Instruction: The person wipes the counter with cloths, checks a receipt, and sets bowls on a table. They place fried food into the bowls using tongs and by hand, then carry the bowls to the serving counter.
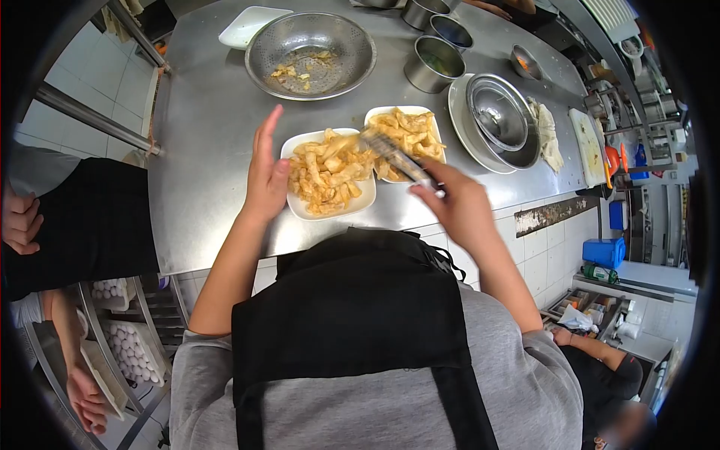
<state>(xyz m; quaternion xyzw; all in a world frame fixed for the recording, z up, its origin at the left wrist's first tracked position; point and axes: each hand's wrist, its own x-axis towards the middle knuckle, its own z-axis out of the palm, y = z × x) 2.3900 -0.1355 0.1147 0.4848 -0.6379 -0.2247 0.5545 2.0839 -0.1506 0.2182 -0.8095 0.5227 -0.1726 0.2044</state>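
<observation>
My right hand (461,206) grips metal tongs (403,159), their blurred tips over golden fried pieces (326,172) where two white square dishes sit side by side. Heaped pieces fill the nearer left dish (334,213). Behind it to the right, the other dish (373,112) holds more, partly covered by the tongs. Close to the left dish's left side is my left hand (265,180), fingers stretched upward and nothing in it. Whether its thumb touches the rim I cannot tell.
Beyond the dishes stands a perforated metal bowl (356,56) with a few fried bits, beside a white tray (244,28). Metal pots (435,64), stacked bowls (499,112) and a cloth (549,135) lie to the right. People stand at left and lower right.
</observation>
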